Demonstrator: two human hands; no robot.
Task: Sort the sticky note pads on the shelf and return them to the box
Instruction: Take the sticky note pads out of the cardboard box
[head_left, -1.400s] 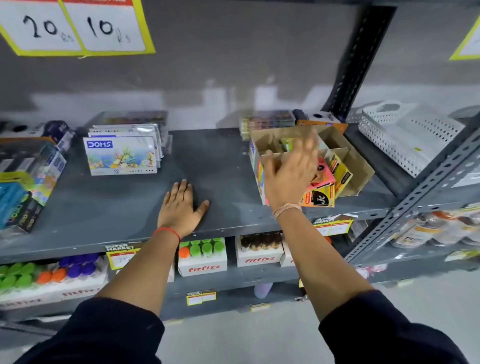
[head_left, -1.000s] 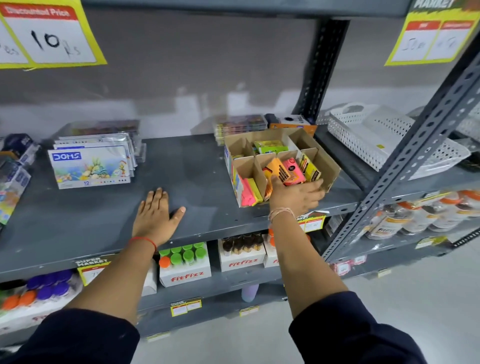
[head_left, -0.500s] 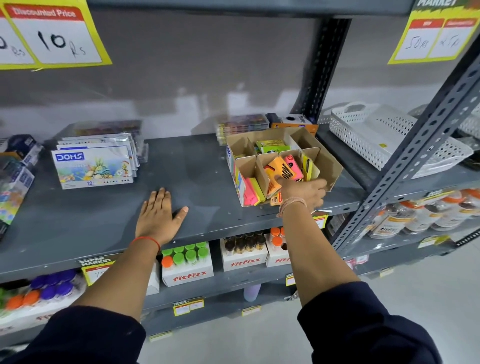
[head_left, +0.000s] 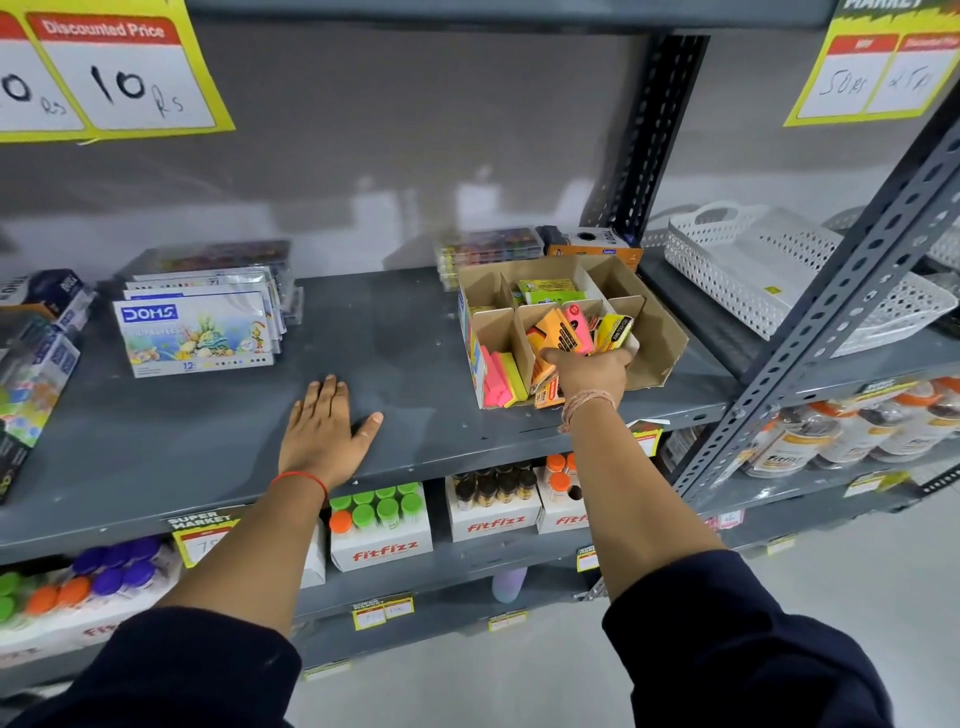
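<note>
Head view, bright sticky note pads (head_left: 558, 332) filling divided cardboard box (head_left: 667, 340)

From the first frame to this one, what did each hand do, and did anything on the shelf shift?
The right hand came down from above the cardboard box to its front edge and reached in among the sticky note pads; whether its grip has closed on one cannot be told. The left hand stayed flat on the shelf. The DOMS pastel box and white basket kept their places.

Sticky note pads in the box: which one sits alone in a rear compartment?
The green pad, alone in the back middle compartment of the cardboard box; the others crowd the front compartments.
</note>
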